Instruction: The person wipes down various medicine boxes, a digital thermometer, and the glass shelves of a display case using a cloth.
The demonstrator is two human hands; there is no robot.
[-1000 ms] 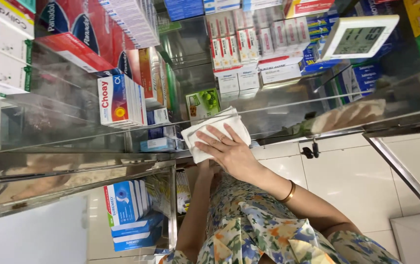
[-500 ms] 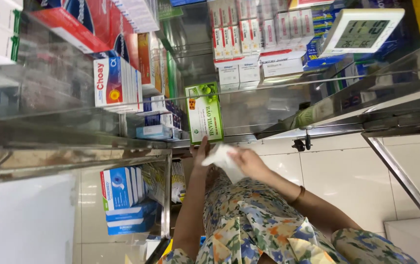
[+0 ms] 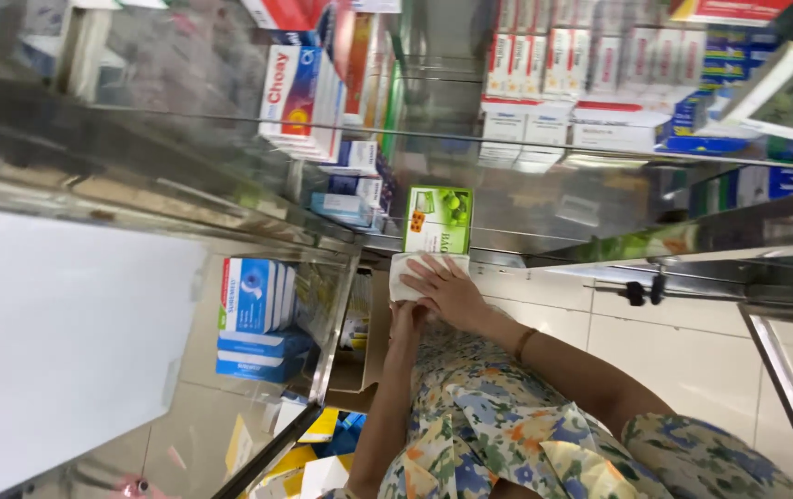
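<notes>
Right hand [image 3: 447, 291] now lies flat on the white cloth [image 3: 407, 277], mid-frame, below the green box [image 3: 438, 219]; a second ago it wiped higher. Left hand [image 3: 405, 319] mostly hidden, probably gripping the cloth's edge.

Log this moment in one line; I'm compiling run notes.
right hand flat on white cloth | left hand under it | green box just beyond
</notes>
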